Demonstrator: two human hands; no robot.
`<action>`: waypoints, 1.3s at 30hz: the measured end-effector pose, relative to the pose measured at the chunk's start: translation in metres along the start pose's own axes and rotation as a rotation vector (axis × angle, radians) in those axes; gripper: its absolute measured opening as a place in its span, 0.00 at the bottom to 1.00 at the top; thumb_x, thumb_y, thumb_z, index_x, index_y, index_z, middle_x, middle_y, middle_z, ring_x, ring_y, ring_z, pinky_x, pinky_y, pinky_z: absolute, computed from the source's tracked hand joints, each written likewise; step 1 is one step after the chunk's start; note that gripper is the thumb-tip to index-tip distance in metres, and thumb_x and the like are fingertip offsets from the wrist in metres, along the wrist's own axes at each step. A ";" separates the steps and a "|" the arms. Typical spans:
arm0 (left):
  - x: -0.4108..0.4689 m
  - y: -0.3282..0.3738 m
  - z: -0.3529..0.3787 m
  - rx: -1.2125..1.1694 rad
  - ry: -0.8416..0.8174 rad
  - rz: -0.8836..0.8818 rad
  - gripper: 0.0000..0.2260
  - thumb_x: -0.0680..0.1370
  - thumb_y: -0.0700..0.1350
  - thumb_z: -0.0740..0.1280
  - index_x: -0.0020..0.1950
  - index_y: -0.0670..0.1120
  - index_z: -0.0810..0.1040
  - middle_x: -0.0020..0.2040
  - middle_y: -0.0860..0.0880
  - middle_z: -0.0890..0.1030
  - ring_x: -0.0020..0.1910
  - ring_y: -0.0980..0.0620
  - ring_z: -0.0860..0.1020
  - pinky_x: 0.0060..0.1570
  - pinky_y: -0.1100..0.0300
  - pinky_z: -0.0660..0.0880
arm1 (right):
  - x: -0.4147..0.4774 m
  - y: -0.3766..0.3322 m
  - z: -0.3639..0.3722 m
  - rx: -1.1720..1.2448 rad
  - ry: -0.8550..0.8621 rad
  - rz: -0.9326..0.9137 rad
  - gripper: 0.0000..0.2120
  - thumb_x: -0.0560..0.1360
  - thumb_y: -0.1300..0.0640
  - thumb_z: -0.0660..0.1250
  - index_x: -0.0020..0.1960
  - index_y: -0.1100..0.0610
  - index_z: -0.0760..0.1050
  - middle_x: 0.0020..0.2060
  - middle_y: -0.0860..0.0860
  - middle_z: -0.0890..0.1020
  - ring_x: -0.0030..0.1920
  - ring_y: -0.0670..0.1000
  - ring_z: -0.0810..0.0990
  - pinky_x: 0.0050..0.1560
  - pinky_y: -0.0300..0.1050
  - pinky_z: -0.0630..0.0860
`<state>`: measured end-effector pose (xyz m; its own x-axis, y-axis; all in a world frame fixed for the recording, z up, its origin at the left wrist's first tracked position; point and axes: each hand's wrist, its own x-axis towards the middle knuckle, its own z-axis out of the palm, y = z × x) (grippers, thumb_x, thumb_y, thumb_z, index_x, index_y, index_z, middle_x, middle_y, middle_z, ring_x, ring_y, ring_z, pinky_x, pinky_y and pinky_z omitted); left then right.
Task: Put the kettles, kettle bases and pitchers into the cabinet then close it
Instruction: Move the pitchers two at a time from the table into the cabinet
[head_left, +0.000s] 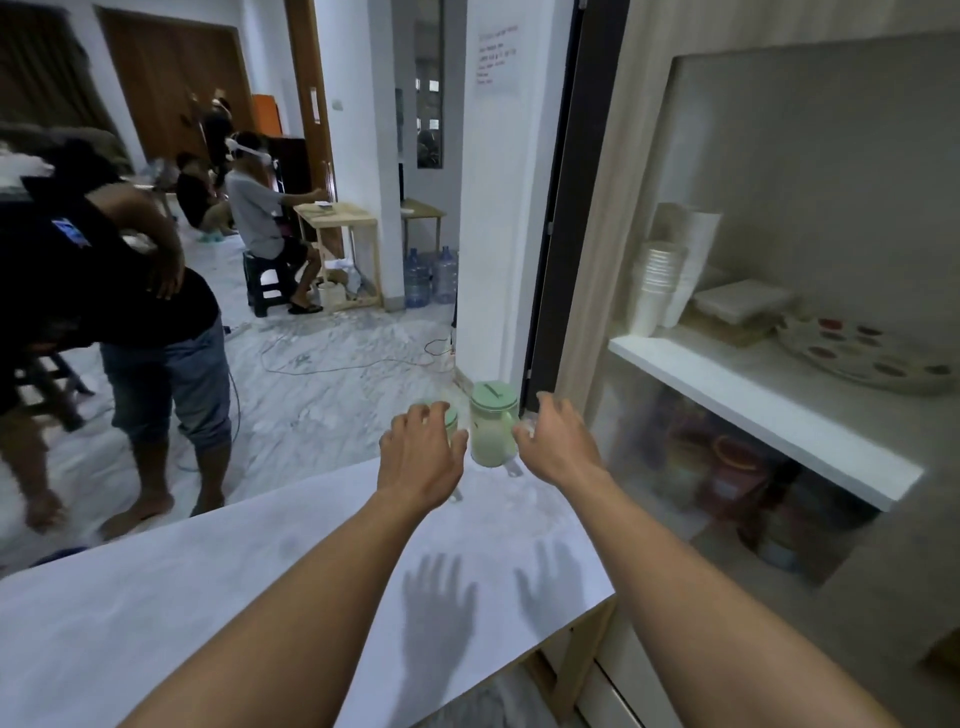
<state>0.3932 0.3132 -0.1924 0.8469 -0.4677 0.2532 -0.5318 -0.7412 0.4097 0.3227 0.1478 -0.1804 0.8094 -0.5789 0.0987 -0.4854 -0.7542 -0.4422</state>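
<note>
— What could go wrong from here?

— Both pitchers stand at the far corner of the worktop (311, 571), near its edge, with bare floor beyond. If my left hand (422, 457) bumps the nearer pitcher (451, 418) instead of closing on it, I'd guess it slides off and drops. My right hand (558, 447) could just as easily nudge the taller pitcher (493, 431) towards that same edge.

— Are your hands on them yet?

— The left is spread wide and covers most of the nearer pitcher; whether it touches, I cannot tell. The right is open too, fingers loosely curled, just to the right of the taller pitcher, holding nothing.

— How do the pitchers look?

— The taller one is clear with a pale green lid, upright, its lower body looking cloudy. Of the nearer one I see only a sliver of green lid. It stands just left of the taller one. The cabinet (769, 410) is to their right, with its glass front.
</note>
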 end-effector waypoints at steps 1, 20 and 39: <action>0.010 -0.002 0.011 -0.003 -0.007 -0.013 0.22 0.82 0.55 0.57 0.74 0.48 0.66 0.71 0.45 0.70 0.68 0.41 0.68 0.64 0.47 0.66 | 0.014 0.005 0.008 0.008 -0.011 -0.002 0.26 0.81 0.48 0.62 0.75 0.59 0.63 0.70 0.59 0.70 0.71 0.61 0.69 0.66 0.57 0.71; 0.102 -0.047 0.210 -0.465 0.058 -0.553 0.23 0.76 0.60 0.66 0.64 0.48 0.68 0.59 0.50 0.75 0.59 0.48 0.73 0.57 0.51 0.72 | 0.193 0.087 0.176 0.394 -0.125 0.185 0.29 0.77 0.50 0.71 0.73 0.57 0.64 0.65 0.56 0.77 0.65 0.59 0.76 0.55 0.49 0.73; 0.129 -0.047 0.205 -0.660 0.147 -0.582 0.07 0.82 0.48 0.61 0.49 0.44 0.70 0.41 0.48 0.76 0.41 0.46 0.75 0.38 0.56 0.68 | 0.196 0.091 0.187 0.628 -0.121 0.209 0.06 0.79 0.57 0.65 0.50 0.60 0.75 0.42 0.53 0.81 0.42 0.54 0.78 0.39 0.45 0.68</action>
<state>0.5270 0.1887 -0.3587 0.9981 -0.0034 -0.0612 0.0549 -0.3925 0.9181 0.4995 0.0237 -0.3676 0.7684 -0.6267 -0.1298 -0.3812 -0.2853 -0.8793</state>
